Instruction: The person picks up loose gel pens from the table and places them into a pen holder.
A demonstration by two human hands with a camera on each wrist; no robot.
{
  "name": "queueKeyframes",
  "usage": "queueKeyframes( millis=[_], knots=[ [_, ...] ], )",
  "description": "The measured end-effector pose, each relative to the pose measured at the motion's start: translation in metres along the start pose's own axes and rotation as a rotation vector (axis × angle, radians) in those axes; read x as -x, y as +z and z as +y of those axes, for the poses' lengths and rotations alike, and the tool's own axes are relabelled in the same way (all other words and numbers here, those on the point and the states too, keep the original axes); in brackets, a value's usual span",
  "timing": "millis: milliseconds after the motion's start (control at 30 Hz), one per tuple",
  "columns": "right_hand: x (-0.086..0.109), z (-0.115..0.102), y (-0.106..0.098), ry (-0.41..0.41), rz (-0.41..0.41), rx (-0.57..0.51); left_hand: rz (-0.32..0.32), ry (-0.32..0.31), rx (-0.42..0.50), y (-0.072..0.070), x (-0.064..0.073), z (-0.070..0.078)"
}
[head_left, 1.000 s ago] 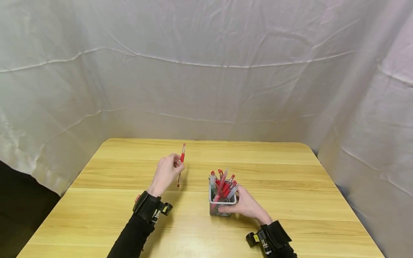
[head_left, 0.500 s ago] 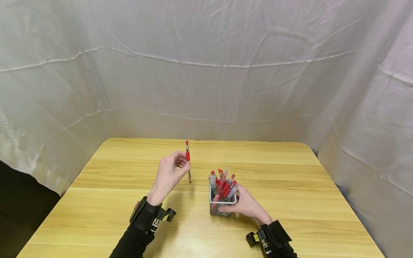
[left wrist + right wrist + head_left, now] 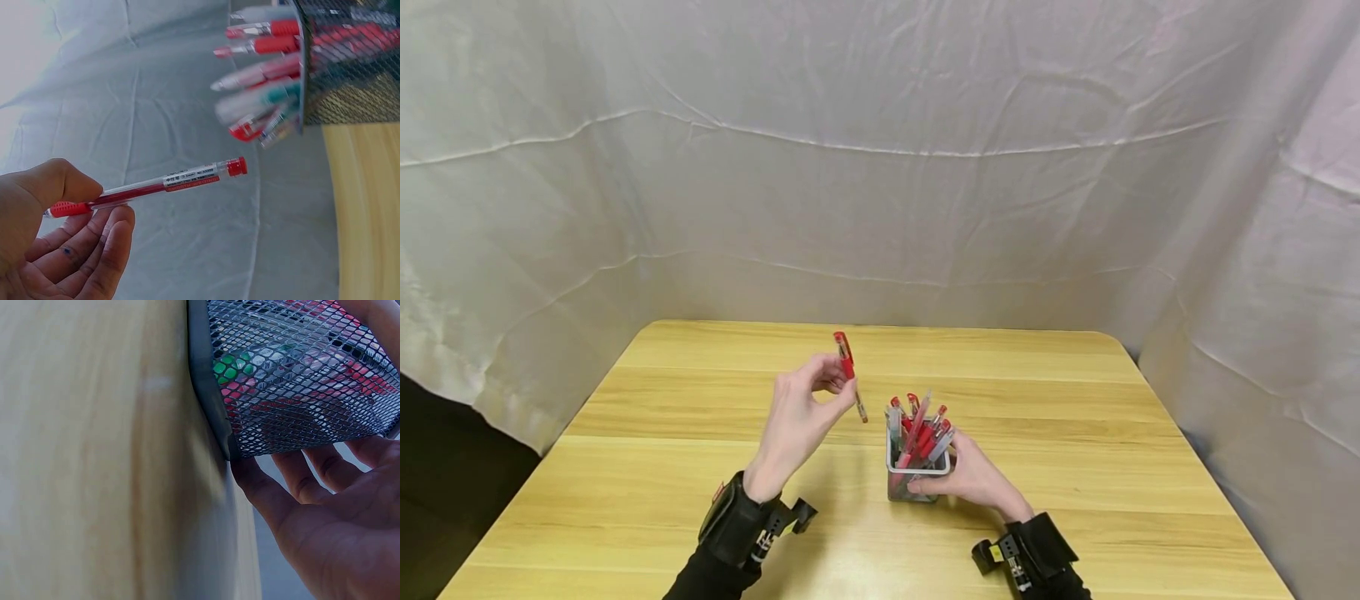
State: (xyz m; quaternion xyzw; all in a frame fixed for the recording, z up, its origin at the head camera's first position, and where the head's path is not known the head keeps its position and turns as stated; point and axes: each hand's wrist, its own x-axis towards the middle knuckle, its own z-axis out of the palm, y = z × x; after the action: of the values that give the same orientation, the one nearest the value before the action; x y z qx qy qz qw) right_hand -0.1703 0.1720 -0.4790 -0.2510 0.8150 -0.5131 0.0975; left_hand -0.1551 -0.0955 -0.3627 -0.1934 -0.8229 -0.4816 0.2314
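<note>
A clear pen with red ends [image 3: 846, 357] is pinched between the thumb and fingers of my left hand [image 3: 799, 417], above the table and left of the pen holder. In the left wrist view the pen [image 3: 181, 181] shows a red end cap and a printed label. A square mesh pen holder [image 3: 917, 485] stands on the table, filled with several pens [image 3: 917, 429], mostly red, with some grey and green. My right hand [image 3: 973, 479] grips the holder from its right side, thumb at the front. The right wrist view shows its fingers [image 3: 300, 481] against the mesh [image 3: 281, 419].
The wooden table [image 3: 1060, 417] spreads around the holder. A pale cloth curtain [image 3: 880, 208] hangs behind it and along the sides. A dark area [image 3: 452, 467] lies beyond the left edge.
My left hand has moved right toward the holder with the pen, whose upper end now leans left instead of right. The right hand and the holder have stayed still.
</note>
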Motion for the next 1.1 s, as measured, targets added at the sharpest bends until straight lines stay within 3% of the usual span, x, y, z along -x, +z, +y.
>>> queueKeyframes(
  millis=[567, 1100],
  knots=[
    [0.002, 0.001, 0.0, -0.009, 0.003, -0.002, -0.043, 0.148, 0.067, 0.018, 0.015, 0.024],
    [0.001, 0.001, 0.0, -0.005, -0.007, -0.007, -0.144, 0.154, 0.048, 0.041, 0.021, 0.022]
  ],
)
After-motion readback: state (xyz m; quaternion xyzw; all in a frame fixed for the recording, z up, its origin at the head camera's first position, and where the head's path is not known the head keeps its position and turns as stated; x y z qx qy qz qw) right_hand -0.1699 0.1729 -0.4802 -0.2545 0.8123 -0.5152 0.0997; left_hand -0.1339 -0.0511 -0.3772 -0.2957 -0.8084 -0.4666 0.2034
